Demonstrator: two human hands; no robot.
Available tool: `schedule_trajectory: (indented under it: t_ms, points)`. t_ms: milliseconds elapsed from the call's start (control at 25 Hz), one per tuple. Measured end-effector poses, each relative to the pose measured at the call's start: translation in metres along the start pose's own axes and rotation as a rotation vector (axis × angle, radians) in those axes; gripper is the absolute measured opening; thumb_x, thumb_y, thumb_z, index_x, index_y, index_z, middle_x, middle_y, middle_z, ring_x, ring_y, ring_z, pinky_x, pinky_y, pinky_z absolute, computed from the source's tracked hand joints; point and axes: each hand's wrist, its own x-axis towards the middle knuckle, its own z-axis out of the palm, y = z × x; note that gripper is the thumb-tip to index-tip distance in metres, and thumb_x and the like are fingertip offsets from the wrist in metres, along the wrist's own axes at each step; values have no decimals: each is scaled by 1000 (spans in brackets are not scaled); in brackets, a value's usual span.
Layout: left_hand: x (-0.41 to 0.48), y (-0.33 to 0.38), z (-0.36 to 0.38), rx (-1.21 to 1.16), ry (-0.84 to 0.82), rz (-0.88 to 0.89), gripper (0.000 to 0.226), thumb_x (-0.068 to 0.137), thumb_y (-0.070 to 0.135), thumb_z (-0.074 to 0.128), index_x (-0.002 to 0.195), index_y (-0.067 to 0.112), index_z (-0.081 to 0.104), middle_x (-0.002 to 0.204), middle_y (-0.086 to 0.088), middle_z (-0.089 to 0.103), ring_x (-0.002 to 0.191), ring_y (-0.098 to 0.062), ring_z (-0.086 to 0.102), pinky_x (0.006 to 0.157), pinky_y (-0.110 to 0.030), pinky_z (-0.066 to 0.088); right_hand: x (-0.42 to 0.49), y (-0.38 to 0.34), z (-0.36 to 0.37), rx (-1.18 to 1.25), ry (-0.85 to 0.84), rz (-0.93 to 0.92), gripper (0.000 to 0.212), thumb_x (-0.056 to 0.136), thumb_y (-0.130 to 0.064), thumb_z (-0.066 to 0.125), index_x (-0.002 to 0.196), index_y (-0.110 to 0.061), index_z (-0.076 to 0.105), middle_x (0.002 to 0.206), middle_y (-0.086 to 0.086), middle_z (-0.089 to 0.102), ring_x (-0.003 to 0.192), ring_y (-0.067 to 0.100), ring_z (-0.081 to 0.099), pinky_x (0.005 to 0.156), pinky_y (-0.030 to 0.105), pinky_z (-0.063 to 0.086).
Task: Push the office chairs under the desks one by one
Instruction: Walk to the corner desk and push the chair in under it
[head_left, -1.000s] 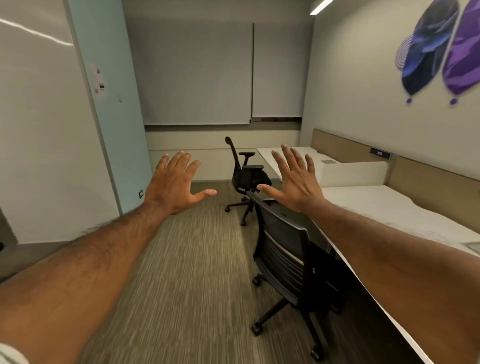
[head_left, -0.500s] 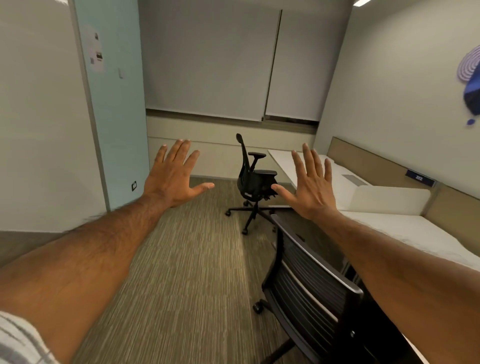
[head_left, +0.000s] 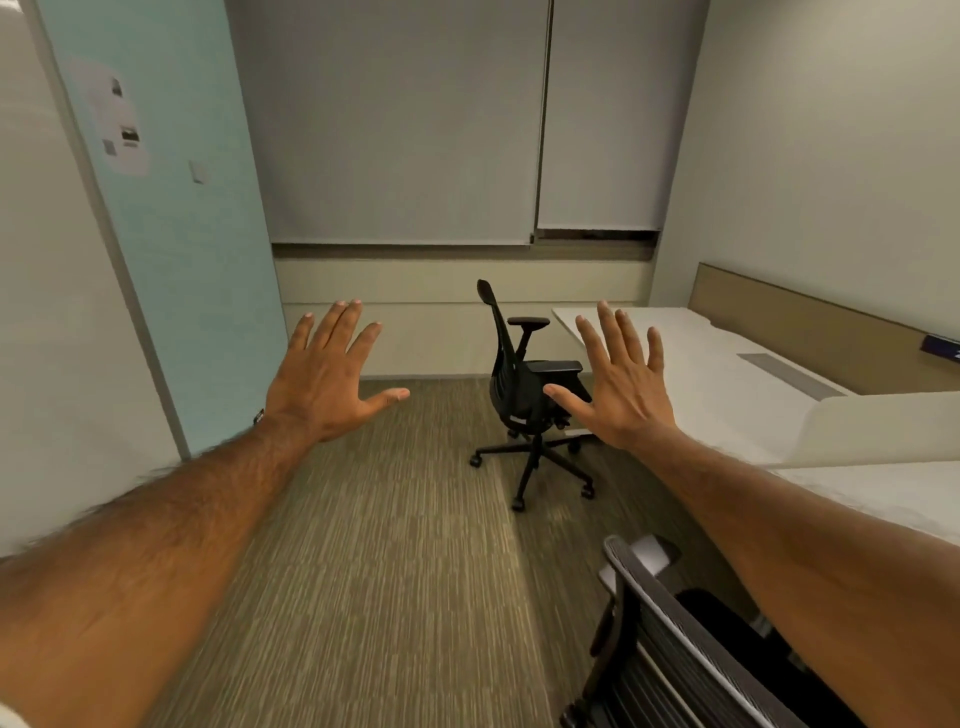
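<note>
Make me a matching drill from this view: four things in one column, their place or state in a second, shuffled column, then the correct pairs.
Things:
1. far chair
2. near chair
3. left hand
4. far desk

Places or states:
A. bottom right corner, mesh back toward the camera
B. white top against the right wall
C. standing out on the carpet, not tucked under
D. open, fingers spread, holding nothing

Pairs: 1-C, 2-A, 3-D, 4-B
</note>
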Motion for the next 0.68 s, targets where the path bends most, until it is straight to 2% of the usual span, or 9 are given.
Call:
schedule_trajectory:
  t_ms: [80,320,600,680]
  points:
    - [42,-7,17,0,13,5,117,76,93,1,159,14,24,168,-15,13,156,-30,8,122,-47,-7,39,18,25,-2,-8,-7,100,86,-87,19,163,-25,4,170,5,-13,155,25,-15,122,53,-16]
    - [160,-33,82,-17,51,42,112,80,90,4,157,14,28,168,-16,17,156,-31,11,125,-53,5,152,61,95,-44,-11,6,99,87,-88,20,163,-26,5,170,5,-12,156,25,-13,122,55,-13]
    - [290,-114,235,-63,33,122,103,85,87,16,157,15,31,167,-15,19,156,-29,12,125,-56,10,281,58,224,-104,-77,38,99,87,-89,17,163,-28,1,170,6,-14,156,27,-15,122,56,-12]
    - [334,-151,274,-81,21,128,103,85,87,18,157,14,32,167,-15,20,155,-30,14,126,-51,3,321,51,255,-122,-98,49,99,85,-89,15,163,-29,0,170,6,-15,155,27,-16,122,55,-14]
